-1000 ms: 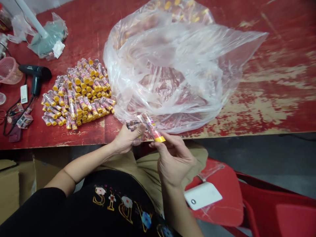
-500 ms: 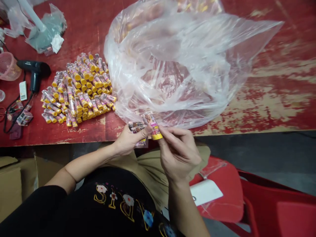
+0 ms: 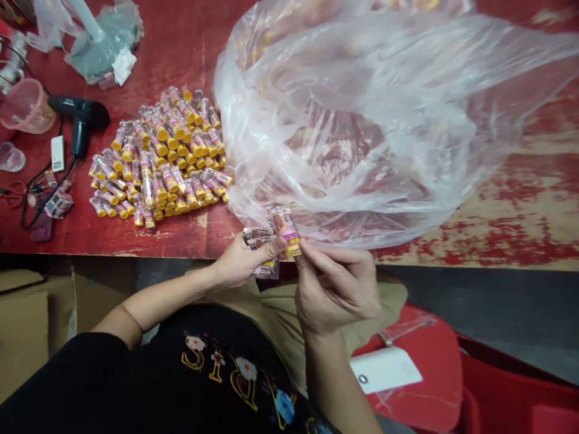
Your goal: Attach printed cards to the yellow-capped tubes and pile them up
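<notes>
My left hand (image 3: 242, 259) is closed on a stack of flat printed plastic sleeves (image 3: 257, 237), its thumb lying on top and reaching a small tube. That tube (image 3: 284, 226), with pink print and a yellow end, is pinched at its lower side between the thumb and fingers of my right hand (image 3: 339, 283). A printed film seems to wrap it; how far it covers the tube is hard to tell. Both hands are in front of the table edge. On the table to the left lies a pile of similar yellow-ended tubes (image 3: 172, 160).
A large clear plastic bag (image 3: 362, 132) spreads over the red table (image 3: 181, 36). Left of the pile are a black heat gun (image 3: 80, 117) with its cord, a pink basket (image 3: 29, 108), and red-handled scissors (image 3: 13, 194). A red chair (image 3: 420, 361) bearing a white phone-like object (image 3: 389, 369) stands at right.
The view has shifted slightly, so the scene sits further right. More print now shows over the tube's yellow end, which was plain before. Both hands keep their holds.
</notes>
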The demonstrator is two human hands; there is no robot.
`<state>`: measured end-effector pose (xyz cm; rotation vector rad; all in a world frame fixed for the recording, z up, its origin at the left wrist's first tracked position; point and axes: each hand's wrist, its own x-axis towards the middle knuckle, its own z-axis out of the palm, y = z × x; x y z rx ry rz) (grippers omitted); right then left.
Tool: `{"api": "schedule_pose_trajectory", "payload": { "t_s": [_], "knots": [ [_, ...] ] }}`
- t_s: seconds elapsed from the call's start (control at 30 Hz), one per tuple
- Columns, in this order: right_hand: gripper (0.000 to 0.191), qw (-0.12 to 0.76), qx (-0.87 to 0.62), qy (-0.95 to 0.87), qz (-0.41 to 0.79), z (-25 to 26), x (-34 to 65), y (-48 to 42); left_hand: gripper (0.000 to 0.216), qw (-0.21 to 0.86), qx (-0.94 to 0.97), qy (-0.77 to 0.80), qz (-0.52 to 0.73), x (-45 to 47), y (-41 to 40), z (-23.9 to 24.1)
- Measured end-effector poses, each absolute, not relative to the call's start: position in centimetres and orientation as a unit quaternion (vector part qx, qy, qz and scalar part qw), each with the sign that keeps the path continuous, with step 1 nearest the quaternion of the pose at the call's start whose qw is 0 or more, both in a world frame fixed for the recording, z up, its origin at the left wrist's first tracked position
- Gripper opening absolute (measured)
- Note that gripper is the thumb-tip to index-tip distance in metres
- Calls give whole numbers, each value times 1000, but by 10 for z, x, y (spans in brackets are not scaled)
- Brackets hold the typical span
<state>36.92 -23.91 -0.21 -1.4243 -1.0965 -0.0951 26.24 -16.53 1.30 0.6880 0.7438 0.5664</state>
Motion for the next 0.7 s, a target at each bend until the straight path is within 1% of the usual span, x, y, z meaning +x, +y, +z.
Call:
{"api": "schedule_pose_trajectory", "payload": {
  "t_s": [0.07,0.13,0.27,0.3,0.4,0.47,0.53,0.6,0.63,0.7],
  "knots": [
    [43,622,-614,-486,-36,-5,369,-234,57,837,309,358,276,260,-163,11],
    [40,625,-606,-492,-22,-13,369,-221,60,822,278,388,309,256,-160,8],
    [16,625,-592,-506,42,-35,353,-163,66,760,191,476,400,235,-153,-1],
    [14,622,-589,-514,55,-40,346,-145,67,749,173,493,408,229,-152,-2],
    [20,582,-568,-569,121,-48,331,-102,66,735,139,517,416,209,-151,-5],
    [25,547,-563,-598,165,-51,342,-88,62,733,134,514,425,201,-150,-7],
    [33,534,-590,-584,162,-52,374,-82,61,734,138,506,430,199,-150,-11],
    [39,524,-653,-530,133,-54,421,-77,62,738,141,503,427,202,-150,-15],
    [40,497,-699,-495,137,-56,446,-73,62,740,142,503,422,205,-150,-18],
    [33,456,-732,-477,170,-62,486,-60,63,748,140,504,409,211,-151,-21]
  ]
}}
